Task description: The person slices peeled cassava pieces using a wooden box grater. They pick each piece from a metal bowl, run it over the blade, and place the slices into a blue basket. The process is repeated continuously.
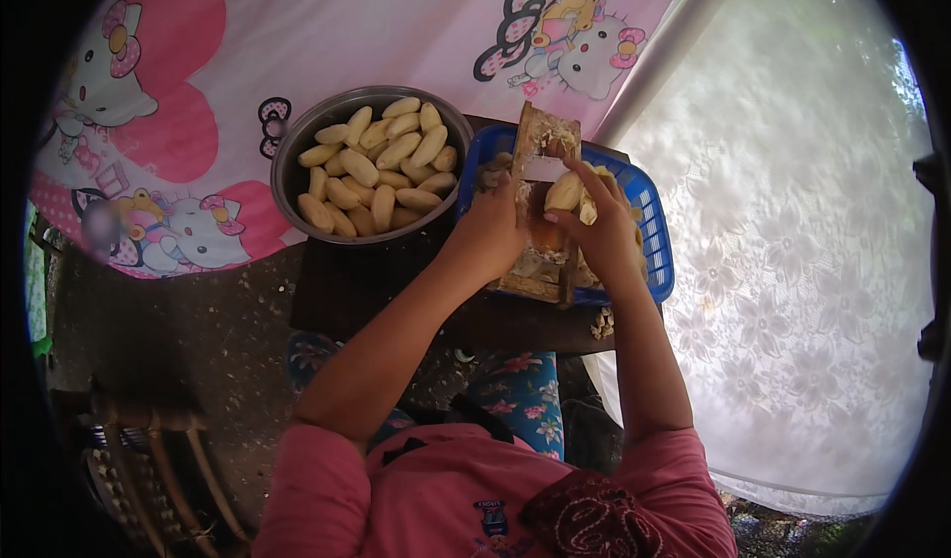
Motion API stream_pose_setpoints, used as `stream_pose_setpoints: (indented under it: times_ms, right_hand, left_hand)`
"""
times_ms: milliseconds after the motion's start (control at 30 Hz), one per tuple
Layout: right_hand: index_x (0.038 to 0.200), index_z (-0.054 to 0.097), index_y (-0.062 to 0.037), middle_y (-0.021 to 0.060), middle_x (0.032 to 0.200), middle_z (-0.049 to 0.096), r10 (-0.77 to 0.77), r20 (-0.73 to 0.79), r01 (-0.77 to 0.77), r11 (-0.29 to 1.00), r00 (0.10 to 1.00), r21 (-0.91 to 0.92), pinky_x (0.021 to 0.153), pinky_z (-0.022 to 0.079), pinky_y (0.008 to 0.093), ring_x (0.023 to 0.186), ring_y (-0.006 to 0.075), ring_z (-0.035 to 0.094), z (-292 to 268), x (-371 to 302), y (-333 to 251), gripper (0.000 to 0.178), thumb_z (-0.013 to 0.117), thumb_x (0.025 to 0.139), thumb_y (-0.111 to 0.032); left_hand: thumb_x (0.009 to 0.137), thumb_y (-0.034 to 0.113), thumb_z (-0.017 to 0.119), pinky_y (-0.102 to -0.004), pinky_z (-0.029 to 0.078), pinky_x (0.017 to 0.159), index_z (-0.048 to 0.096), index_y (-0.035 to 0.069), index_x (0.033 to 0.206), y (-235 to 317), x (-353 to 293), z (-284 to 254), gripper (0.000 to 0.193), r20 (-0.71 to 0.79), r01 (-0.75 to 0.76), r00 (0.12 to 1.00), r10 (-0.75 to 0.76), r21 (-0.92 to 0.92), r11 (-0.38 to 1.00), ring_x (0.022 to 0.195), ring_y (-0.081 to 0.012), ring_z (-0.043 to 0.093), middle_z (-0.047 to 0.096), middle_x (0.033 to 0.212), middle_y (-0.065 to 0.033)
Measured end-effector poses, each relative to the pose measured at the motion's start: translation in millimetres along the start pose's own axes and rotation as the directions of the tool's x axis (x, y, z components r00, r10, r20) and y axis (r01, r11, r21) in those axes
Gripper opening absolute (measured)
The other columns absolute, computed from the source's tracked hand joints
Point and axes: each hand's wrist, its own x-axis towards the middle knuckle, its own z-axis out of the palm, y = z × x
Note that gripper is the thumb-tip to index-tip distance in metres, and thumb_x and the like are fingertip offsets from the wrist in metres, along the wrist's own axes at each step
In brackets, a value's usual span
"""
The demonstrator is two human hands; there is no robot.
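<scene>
My left hand (497, 223) is closed around the left side of a wooden slicer (543, 253), a board with raised side rails and a pale metal blade plate across it. The slicer lies tilted across a blue plastic basket (654, 223). In my right hand (606, 223) is a peeled banana (565, 193), pressed against the slicer's face just below the blade plate. Pale bits cling to the wood. Some pale slices show in the basket to the right of the slicer; my hands and the slicer hide much of its inside.
Left of the basket, a round metal basin (280, 196) holds several peeled bananas (359, 167). Both containers rest on a dark low table (396, 305). A pink printed cloth (376, 23) hangs behind, and a white lace curtain (783, 261) hangs on the right. A wooden rack-like frame (163, 459) stands lower left.
</scene>
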Motion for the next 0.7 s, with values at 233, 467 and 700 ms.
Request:
stream_pose_setpoints:
  times_ms: [233,467,700]
  right_hand:
    - [0.136,0.053,-0.0136,0.0146,0.131,0.056,-0.081,-0.045,0.078,0.995,0.996,-0.066,0.101,0.042,0.0408,0.124,0.0324,0.051,5,51,25,0.065,0.079,0.078,-0.026]
    - [0.133,0.057,-0.0177,0.0123,0.119,0.061,-0.038,0.049,0.04,0.998,0.998,-0.039,0.099,0.042,0.0414,0.115,0.0338,0.055,-8,-2,1,0.061,0.078,0.076,-0.028]
    - [0.127,0.058,-0.0123,0.0148,0.117,0.062,-0.032,-0.126,0.035,0.999,0.992,0.02,0.099,0.04,0.0438,0.117,0.036,0.054,14,65,32,0.057,0.078,0.075,-0.024]
  left_hand:
    - [0.095,0.015,0.047,-0.0492,0.048,0.089,0.037,-0.012,0.136,12,8,-11,0.05,0.075,0.102,0.992,-0.1,-0.025,0.994,0.103,-0.0454,0.059,0.06,0.108,-0.0334]
    - [0.095,0.016,0.047,-0.0492,0.049,0.089,0.037,-0.011,0.136,13,6,-5,0.05,0.059,0.146,0.988,-0.144,-0.041,0.988,0.103,-0.0452,0.06,0.06,0.108,-0.0339]
    - [0.095,0.016,0.046,-0.0502,0.048,0.091,0.036,-0.01,0.137,12,8,-7,0.051,0.067,0.116,0.991,-0.112,-0.062,0.991,0.104,-0.0458,0.059,0.058,0.11,-0.035]
